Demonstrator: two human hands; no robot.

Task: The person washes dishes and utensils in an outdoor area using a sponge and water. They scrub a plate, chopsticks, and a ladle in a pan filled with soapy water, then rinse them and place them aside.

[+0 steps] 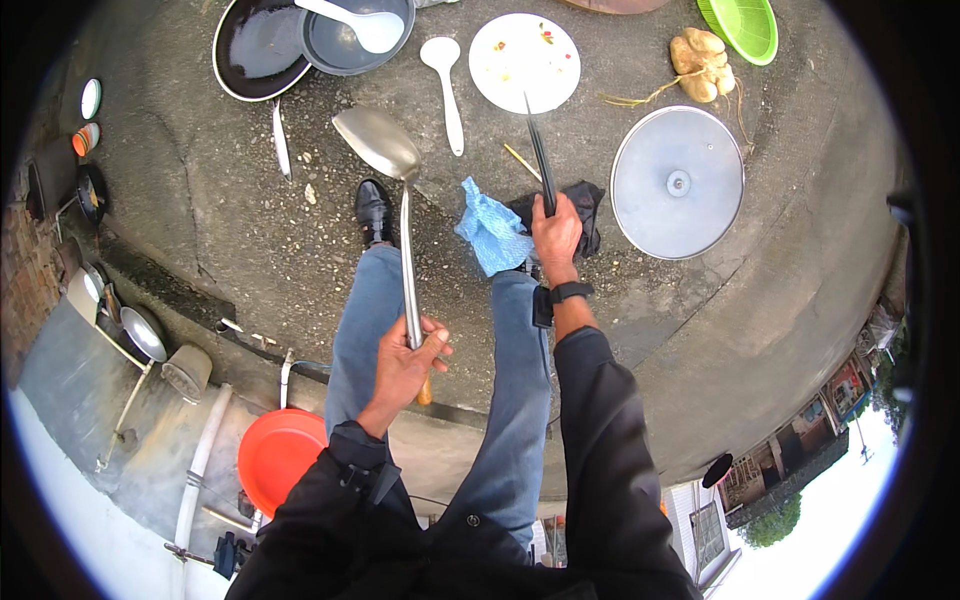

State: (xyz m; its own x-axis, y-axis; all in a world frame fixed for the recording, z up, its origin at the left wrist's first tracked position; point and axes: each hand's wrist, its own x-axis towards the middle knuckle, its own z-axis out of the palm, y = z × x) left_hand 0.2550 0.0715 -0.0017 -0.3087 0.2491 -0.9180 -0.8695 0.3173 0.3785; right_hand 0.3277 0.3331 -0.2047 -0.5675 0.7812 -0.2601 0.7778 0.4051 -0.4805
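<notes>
My left hand (409, 352) grips the long metal handle of a ladle-like wok spatula (382, 146), its broad head raised toward the upper left. In my right hand (557, 229) is a pair of dark chopsticks (541, 154), tips reaching the near rim of a white plate (517, 71). Red and green food scraps lie on that plate. Just left of my right hand is a crumpled light-blue cloth (489, 225), and a black plastic bag or cloth (591, 214) shows partly behind the hand. A white plastic spoon (446, 90) rests left of the plate.
A frying pan (259, 56) and a grey basin (352, 41) holding a white rice paddle (375, 30) are upper left. A round pot lid (677, 182), lumpy tuber (703, 64) and green basket (750, 26) are on the right. A red basin (281, 457) is lower left.
</notes>
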